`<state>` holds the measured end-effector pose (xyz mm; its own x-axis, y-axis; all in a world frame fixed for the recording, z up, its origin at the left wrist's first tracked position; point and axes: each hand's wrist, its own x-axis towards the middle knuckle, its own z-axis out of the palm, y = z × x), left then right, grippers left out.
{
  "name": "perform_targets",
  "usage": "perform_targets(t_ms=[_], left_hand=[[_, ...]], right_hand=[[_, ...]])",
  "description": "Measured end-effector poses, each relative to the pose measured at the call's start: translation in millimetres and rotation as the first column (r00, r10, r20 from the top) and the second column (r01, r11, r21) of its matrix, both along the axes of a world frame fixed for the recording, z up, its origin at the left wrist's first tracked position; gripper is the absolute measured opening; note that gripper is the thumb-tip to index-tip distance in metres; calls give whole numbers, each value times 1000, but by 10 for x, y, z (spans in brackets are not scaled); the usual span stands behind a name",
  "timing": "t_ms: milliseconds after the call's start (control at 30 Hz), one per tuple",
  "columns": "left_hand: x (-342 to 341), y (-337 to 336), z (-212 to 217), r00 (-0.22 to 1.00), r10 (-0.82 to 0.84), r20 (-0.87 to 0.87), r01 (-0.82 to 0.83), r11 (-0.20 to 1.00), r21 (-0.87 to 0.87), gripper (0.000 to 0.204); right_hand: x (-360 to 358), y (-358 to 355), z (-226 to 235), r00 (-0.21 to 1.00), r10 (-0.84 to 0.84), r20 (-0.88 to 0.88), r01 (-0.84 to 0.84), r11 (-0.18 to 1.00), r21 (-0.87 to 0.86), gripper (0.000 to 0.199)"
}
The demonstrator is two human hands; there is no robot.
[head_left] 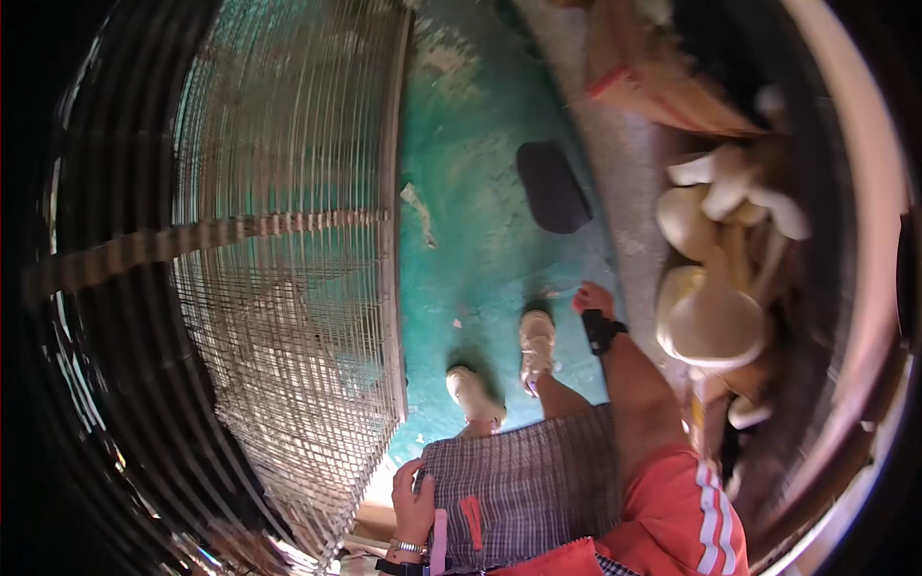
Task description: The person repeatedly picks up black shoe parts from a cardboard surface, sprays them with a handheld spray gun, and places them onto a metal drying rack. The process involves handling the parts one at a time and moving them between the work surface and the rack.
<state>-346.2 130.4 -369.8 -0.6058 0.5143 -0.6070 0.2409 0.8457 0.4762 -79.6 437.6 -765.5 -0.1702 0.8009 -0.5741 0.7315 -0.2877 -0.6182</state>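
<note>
My left hand (pixel 413 504), with a metal watch band at the wrist, hangs beside the left edge of a dark plaid apron (pixel 523 470). Its fingers are loosely bent and apart, with nothing seen in them. Ahead of my body, my right hand (pixel 594 300) hangs over the green floor, a black band (pixel 603 331) on its wrist. The right fingers look curled; a small reddish patch shows at them, and whether it is a held thing is unclear. Neither hand touches the rack (pixel 288 288) of thin wires or slats on the left.
A dark mat (pixel 554 187) lies on the green floor (pixel 461 269) ahead. Along the right are a pile of pale, rounded objects (pixel 713 317) and an orange-brown sack or box (pixel 663 91). The rack's long straight edge (pixel 391 240) borders the walkway on the left.
</note>
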Motion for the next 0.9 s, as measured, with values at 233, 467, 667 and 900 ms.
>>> perform_targets(t_ms=[233,467,667,900], left_hand=[[-303,691,-617,955,-246,-165,254,967,25,29],[-549,927,-939,936,-288,-200,311,946,95,31],[-434,801,-870,987,-161,-17,162,969,187,29],[-416,562,-228,996,21,84,-37,981,192,24]], right_hand=[[-391,973,-900,451,-859,-244,737,512,-441,35],[-196,1316,-1558,491,-826,-279,660,561,-500,48],[-730,1287,-969,372,-853,-365,724,513,-461,58],[-1387,904,2108,510,-730,-455,606,680,-412,48]])
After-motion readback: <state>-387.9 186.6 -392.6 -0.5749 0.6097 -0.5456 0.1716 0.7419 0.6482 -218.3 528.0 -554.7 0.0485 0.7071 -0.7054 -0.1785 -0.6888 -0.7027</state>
